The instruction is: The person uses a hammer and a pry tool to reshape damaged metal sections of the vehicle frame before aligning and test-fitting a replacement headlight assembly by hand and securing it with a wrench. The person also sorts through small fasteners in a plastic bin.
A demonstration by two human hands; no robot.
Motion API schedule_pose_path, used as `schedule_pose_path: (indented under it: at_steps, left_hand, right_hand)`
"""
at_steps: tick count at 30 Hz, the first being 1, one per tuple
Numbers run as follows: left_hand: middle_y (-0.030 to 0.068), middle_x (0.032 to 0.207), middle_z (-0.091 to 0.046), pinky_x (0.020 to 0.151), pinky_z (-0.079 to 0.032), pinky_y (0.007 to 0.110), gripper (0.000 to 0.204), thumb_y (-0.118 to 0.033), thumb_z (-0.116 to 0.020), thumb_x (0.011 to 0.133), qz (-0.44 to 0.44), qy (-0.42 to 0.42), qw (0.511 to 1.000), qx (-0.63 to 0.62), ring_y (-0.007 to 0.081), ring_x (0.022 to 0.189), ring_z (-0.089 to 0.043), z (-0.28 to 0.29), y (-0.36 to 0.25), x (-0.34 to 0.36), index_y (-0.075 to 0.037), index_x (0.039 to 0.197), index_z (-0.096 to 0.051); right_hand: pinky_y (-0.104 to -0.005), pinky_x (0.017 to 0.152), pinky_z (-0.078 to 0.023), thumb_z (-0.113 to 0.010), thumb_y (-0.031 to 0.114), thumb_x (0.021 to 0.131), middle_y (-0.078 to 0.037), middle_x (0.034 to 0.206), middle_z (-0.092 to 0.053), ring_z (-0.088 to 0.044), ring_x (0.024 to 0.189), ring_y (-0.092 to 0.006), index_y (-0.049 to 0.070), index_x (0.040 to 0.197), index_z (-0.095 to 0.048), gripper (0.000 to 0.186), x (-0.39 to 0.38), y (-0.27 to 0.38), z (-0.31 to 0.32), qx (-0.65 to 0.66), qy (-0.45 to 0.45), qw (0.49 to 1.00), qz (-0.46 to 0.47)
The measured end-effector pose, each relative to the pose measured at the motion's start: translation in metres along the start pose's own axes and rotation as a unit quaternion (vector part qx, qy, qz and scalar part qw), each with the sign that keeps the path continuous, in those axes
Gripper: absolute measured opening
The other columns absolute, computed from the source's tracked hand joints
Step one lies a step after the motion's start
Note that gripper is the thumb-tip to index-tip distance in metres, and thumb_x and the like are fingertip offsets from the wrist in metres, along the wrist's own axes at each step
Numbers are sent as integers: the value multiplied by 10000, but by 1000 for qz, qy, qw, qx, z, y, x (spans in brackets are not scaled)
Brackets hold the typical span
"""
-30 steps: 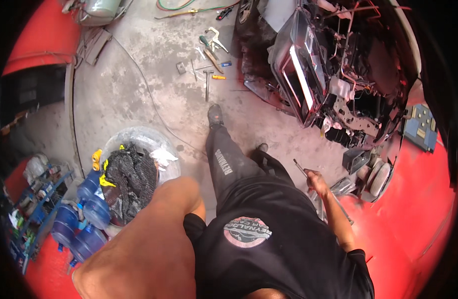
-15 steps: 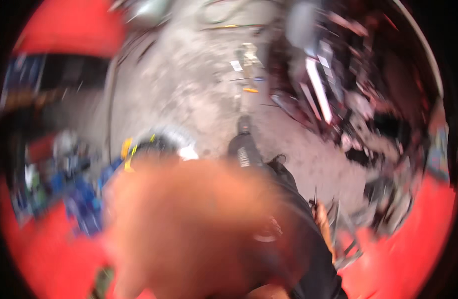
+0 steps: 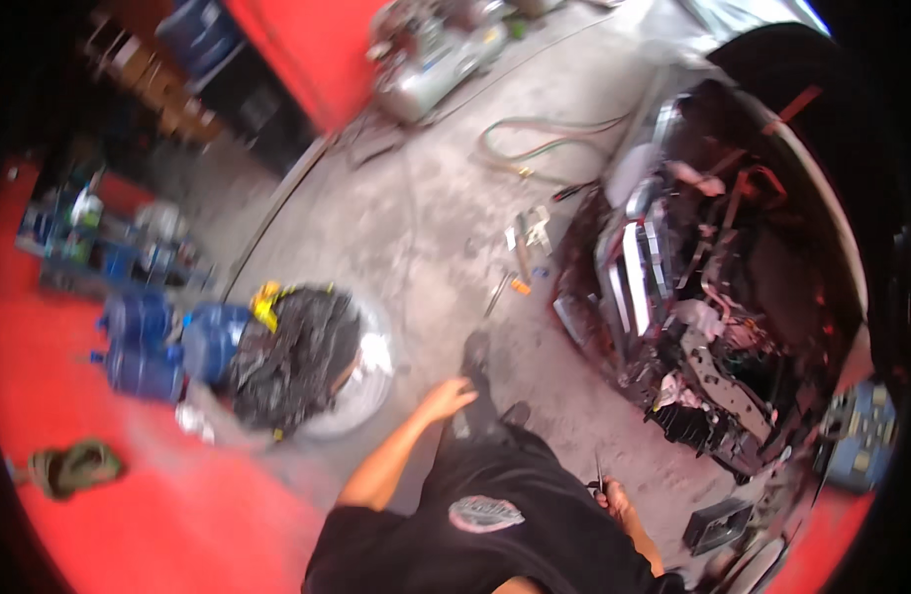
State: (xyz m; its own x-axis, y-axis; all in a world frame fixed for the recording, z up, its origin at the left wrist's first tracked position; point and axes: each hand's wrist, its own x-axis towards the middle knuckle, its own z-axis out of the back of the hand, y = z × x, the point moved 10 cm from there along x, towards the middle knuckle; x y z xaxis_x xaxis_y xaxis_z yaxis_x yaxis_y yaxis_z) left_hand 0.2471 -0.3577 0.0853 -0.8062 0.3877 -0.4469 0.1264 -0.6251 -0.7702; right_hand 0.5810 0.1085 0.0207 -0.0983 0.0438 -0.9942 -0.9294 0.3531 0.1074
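Note:
In front of my dark trousers, my left hand [image 3: 446, 398] hangs with its fingers loosely stretched and nothing visible in it. Low on the right, my right hand [image 3: 617, 498] is closed round a thin-shafted tool [image 3: 599, 469] with a dark grip; its shaft points up, and its exact kind is too small to make out. The front end of a dismantled car [image 3: 708, 332] stands to the right, its inner parts and wiring exposed. Neither hand touches it. On the floor ahead lie a hammer-like tool [image 3: 523, 259] and an orange-handled tool [image 3: 520, 286].
A round bin [image 3: 376, 381] with a black plastic bag [image 3: 292, 356] stands left, beside blue water jugs [image 3: 144, 371]. An air compressor [image 3: 426, 84] and a looped hose [image 3: 505, 153] lie ahead. A blue case [image 3: 860, 436] and a black box-shaped part [image 3: 718, 525] are at right.
My left hand, earlier a large blur close to the camera, has come down in front of my legs. The view has turned and steadied; my right hand still holds the thin tool.

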Motion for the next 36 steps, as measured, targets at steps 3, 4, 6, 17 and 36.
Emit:
schedule_pose_path:
  at_steps: [3, 4, 6, 17, 36]
  left_hand:
    - [286, 1141, -702, 913, -523, 453, 500, -419, -686, 916, 79, -124, 989, -15, 414, 1074, -685, -5, 149, -55, 14, 1167, -712]
    - [289, 1159, -699, 911, -529, 455, 494, -390, -691, 910, 145, -105, 984, 0, 417, 1087, -687, -26, 205, -67, 19, 1187, -710]
    - [126, 652, -678, 545, -503, 390, 338, -313, -688, 935, 177, 24, 983, -48, 204, 547, -642, -50, 217, -87, 13, 1006, -738]
    - [154, 786, -708, 541, -560, 410, 281, -223, -616, 974, 218, 288, 932, 9, 278, 630, -693, 29, 171, 62, 29, 1079, -686]
    - [109, 866, -695, 595, -551, 329, 295, -270, -645, 1002, -40, 446, 875, 186, 196, 722, -686, -274, -164, 153, 9, 1096, -666]
  right_hand:
    - [-370, 554, -532, -274, 383, 1093, 40, 519, -275, -238, 393, -117, 118, 943, -490, 373, -6, 15, -31, -39, 54, 998, 7]
    - [-370, 554, -532, -274, 383, 1093, 40, 519, -275, -238, 393, -117, 118, 943, -490, 373, -4, 15, -35, -14, 51, 998, 19]
    - [-378, 618, -561, -264, 364, 1096, 39, 524, -276, -242, 392, -123, 131, 921, -466, 355, -27, 38, -65, -12, 89, 993, 80]
    - [-323, 522, -524, -442, 277, 1042, -23, 628, -561, -542, 520, -132, 84, 1068, -691, 316, 9, -44, -151, 165, 110, 975, 96]
    - [-274, 433, -414, -537, 304, 1008, -52, 679, -586, -500, 486, -140, 30, 910, -664, 318, -15, -259, -7, 562, -202, 733, 327]
